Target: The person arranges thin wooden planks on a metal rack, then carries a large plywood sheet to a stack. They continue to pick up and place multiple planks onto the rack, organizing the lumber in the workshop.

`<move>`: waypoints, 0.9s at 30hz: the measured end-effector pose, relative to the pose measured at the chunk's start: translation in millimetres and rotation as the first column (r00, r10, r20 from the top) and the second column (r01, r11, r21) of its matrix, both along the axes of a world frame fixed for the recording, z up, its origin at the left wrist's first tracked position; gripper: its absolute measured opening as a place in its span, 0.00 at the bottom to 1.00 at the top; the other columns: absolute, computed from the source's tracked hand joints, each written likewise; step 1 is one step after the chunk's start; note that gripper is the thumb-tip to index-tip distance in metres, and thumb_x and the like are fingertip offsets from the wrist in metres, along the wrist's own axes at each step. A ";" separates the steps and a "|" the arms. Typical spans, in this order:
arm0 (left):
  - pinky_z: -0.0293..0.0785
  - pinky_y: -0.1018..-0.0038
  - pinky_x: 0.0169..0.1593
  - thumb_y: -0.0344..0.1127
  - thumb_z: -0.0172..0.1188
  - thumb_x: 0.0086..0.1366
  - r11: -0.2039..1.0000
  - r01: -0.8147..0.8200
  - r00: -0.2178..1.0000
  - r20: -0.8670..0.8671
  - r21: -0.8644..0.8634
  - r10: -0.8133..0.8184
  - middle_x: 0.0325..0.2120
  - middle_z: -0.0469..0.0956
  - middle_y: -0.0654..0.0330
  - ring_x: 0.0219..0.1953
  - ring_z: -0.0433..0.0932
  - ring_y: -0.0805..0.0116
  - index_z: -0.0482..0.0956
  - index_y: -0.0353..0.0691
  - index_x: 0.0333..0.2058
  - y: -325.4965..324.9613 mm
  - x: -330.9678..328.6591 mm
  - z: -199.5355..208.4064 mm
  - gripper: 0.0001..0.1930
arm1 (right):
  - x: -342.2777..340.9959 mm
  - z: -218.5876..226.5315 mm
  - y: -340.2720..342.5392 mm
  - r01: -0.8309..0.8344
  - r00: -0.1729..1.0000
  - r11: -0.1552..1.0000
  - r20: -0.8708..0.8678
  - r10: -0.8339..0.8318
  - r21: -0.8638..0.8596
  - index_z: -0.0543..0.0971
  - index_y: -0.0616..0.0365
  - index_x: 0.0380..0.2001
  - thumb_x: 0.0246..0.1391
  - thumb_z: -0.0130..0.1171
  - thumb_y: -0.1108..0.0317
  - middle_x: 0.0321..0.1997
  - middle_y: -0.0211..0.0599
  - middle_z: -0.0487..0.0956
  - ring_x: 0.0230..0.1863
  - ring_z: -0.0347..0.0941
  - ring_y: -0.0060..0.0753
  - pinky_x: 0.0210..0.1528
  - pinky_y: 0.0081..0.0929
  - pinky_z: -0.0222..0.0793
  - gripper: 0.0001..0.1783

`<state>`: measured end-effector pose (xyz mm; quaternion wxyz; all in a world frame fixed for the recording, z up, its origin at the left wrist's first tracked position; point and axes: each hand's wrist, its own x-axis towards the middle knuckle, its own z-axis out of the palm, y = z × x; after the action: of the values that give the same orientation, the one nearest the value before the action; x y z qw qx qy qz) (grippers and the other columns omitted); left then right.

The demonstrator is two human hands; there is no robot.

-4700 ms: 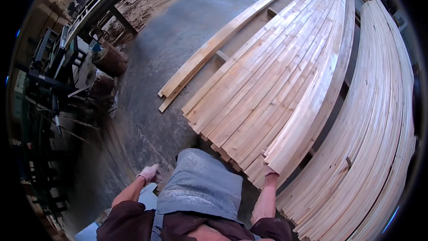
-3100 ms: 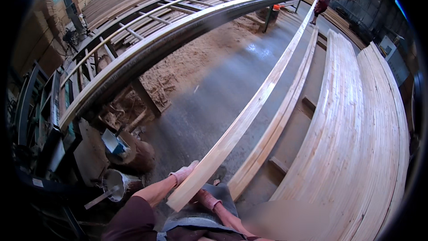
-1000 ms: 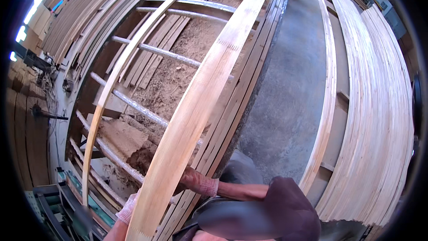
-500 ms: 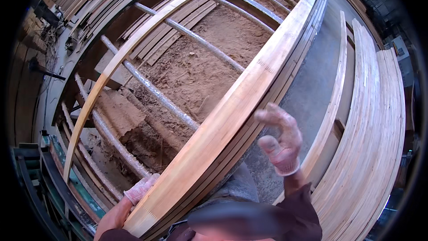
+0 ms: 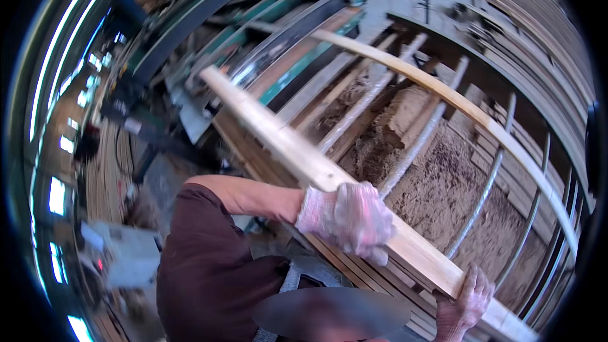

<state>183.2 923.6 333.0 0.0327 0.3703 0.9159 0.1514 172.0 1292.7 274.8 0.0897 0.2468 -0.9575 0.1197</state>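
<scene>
A long pale wooden board (image 5: 272,130) runs slantwise from the upper left to the lower right, on top of a stack of similar boards (image 5: 345,263). My left hand (image 5: 347,218), in a pale, pink-stained glove, is closed over the board near its middle, with the fingers wrapped over its side. Farther right, my right hand (image 5: 465,301), also gloved, grips the board's near edge. Beyond the board, a narrow wooden strip (image 5: 437,85) lies across several round metal bars (image 5: 415,145).
Sawdust and dirt (image 5: 449,171) fill the pit under the bars. A green and dark metal frame (image 5: 291,76) stands at the far left end. More stacked planks (image 5: 525,31) lie at the far right. A pale box-shaped unit (image 5: 130,256) is at the left.
My view has swung left toward the board's end. My right hand, earlier raised with its fingers apart, is now on the board. My left hand has shifted its hold along the board.
</scene>
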 end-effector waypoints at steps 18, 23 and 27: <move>0.75 0.60 0.26 0.69 0.58 0.64 0.643 -0.720 0.691 0.361 0.262 0.626 0.11 0.69 0.57 0.17 0.75 0.63 0.77 0.42 0.20 30.1 50.1 -197.2 0.33 | -127.4 -71.3 27.3 -0.024 0.905 0.988 0.417 0.085 -0.150 0.82 0.61 0.52 0.45 0.74 0.58 0.50 0.49 0.83 0.52 0.79 0.51 0.57 0.41 0.74 0.31; 0.82 0.68 0.31 0.85 0.55 0.55 0.431 -0.886 0.388 0.785 0.173 0.483 0.17 0.78 0.56 0.23 0.84 0.69 0.85 0.35 0.35 47.6 56.2 -153.5 0.47 | -129.3 -83.8 56.6 -0.258 0.919 0.964 0.294 0.264 -0.058 0.74 0.61 0.64 0.45 0.73 0.40 0.55 0.56 0.80 0.57 0.76 0.60 0.59 0.51 0.72 0.49; 0.87 0.66 0.35 0.92 0.53 0.45 -0.102 -0.977 0.186 0.982 0.186 0.009 0.31 0.84 0.46 0.25 0.86 0.67 0.77 0.30 0.56 57.6 60.3 -149.2 0.64 | -103.4 -51.9 50.6 -0.408 0.892 0.893 0.294 0.344 0.191 0.53 0.63 0.75 0.27 0.79 0.29 0.71 0.61 0.66 0.71 0.62 0.64 0.71 0.54 0.63 0.79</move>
<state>243.5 981.3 183.8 0.1229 -0.2895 0.5509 0.7731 68.5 1343.3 222.9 -0.0895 0.4205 -0.9017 0.0448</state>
